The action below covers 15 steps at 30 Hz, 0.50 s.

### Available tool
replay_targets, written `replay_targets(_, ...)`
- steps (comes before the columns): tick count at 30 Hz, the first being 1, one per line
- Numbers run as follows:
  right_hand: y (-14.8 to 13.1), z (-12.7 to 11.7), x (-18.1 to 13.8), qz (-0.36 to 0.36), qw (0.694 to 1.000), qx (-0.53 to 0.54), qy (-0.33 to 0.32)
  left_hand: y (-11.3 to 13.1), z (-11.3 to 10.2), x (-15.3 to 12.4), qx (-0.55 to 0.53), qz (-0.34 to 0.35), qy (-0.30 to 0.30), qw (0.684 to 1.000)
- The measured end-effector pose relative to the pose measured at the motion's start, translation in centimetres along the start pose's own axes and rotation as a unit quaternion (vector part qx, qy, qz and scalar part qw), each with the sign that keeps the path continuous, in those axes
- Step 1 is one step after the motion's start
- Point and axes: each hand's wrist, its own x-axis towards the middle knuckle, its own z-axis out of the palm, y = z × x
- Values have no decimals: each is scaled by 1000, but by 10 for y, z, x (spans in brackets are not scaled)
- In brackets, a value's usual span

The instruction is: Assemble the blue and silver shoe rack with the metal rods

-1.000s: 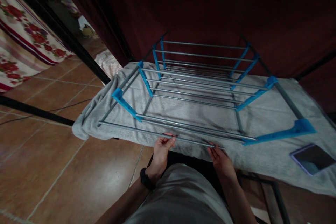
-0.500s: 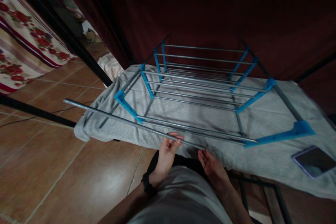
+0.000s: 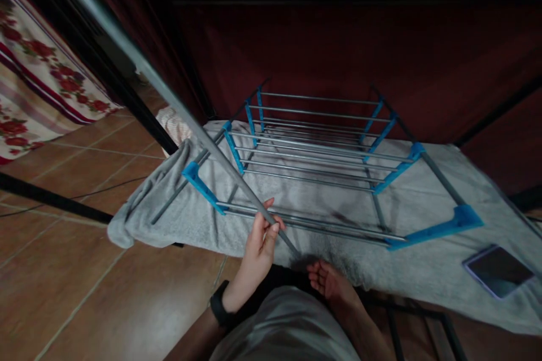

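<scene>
My left hand (image 3: 257, 248) is closed on a long grey metal tube (image 3: 199, 131), its fingers and thumb wrapped near the lower end. The tube slants steeply up to the top left, passing in front of the rack. Close to the tube's lower end is my right hand (image 3: 334, 283), fingers loosely curled and apart, with nothing visible in it. Beyond both hands lies a partly assembled drying rack with grey rods and blue plastic brackets (image 3: 442, 228). Its near left bracket (image 3: 204, 187) sits behind the tube.
A grey blanket (image 3: 427, 265) covers the low bed under the rack. On its right part lies a phone (image 3: 498, 271). Dark metal posts (image 3: 139, 107) frame the bed, and a flowered curtain (image 3: 63, 76) hangs at the left over the tiled floor (image 3: 139, 293).
The tube has swung from nearly level to a steep slant, its far end rising toward me. My right hand has come off the tube's lower end; my left hand keeps its hold.
</scene>
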Motion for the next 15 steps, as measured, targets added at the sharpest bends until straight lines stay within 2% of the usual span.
replay_targets(4,-3,-5,2,-29,999,14,17,-2,-8,7,80,39,-42,995)
replay_targets(9,-11,-7,3,-17,999,21,17,-5,-11,10,167,67,-42,983)
replay_targets(15,-17,7,-3,-44,997,37,51,-9,-19,16,312,157,-90,933)
